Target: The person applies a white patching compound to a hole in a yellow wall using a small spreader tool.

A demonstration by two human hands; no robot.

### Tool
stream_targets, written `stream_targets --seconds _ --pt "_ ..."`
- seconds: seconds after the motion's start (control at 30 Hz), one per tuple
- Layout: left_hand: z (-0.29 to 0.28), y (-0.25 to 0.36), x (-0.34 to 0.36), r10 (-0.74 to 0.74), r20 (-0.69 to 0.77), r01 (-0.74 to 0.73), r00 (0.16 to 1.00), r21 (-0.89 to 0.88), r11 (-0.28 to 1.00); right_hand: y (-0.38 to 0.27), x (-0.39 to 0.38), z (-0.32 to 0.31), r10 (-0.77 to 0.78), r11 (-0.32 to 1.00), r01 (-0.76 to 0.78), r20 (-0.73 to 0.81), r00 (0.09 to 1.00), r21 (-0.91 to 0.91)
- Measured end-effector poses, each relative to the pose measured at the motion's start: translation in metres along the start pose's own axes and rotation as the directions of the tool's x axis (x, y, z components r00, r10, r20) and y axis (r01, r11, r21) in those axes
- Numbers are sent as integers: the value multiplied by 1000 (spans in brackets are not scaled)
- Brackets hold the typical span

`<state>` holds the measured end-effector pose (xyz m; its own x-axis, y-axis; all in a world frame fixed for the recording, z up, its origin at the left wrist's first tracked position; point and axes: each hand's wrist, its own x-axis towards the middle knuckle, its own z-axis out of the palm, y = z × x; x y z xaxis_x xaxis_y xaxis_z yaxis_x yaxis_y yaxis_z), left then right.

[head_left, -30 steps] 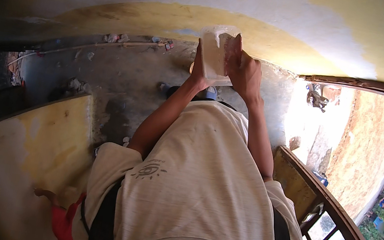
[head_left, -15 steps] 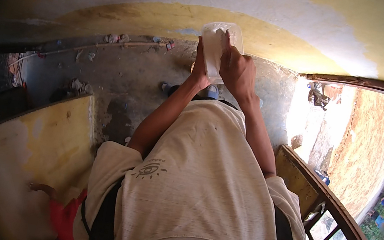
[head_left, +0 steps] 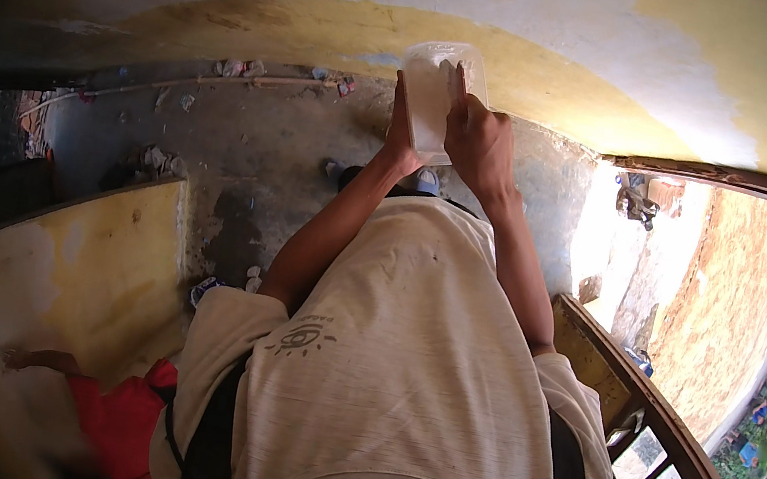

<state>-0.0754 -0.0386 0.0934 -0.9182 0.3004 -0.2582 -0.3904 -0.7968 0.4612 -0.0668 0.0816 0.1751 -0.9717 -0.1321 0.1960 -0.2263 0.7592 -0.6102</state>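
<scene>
My left hand (head_left: pixel 403 131) grips a clear plastic tub (head_left: pixel 428 153) from its left side, fingers stretched along the wall. The tub is rectangular with rounded corners and tilts toward me. White paste (head_left: pixel 431 95) coats its inside. Over the tub's right side, my right hand (head_left: pixel 481 144) is closed, with a slim straight shape (head_left: pixel 460 80) reaching from it into the tub. Whether that shape is a tool or an outstretched finger is unclear, and the palm hides whatever lies inside the grip.
A yellow wall with pale patches (head_left: pixel 561 26) rises just ahead. Rubbish and a long stick (head_left: pixel 197 81) lie along its foot on the concrete floor (head_left: pixel 311 126). Behind my left side, a person in red (head_left: pixel 120 419) reaches toward a low wall (head_left: pixel 86 261). A barred window frame (head_left: pixel 658 478) stands right.
My right hand and the slim shape shift slightly within the tub; the tub stays nearly still. The person in red comes further into view, arm reaching further left.
</scene>
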Motion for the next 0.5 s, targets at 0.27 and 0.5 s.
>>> stream_targets --seconds 0.27,0.5 --pt "-2 4 1 9 -47 -7 999 25 1000 -3 -5 -1 -26 989 38 -89 996 140" --pt "5 3 -1 43 79 -39 996 -59 998 -2 -1 -17 52 973 -30 -92 994 229"
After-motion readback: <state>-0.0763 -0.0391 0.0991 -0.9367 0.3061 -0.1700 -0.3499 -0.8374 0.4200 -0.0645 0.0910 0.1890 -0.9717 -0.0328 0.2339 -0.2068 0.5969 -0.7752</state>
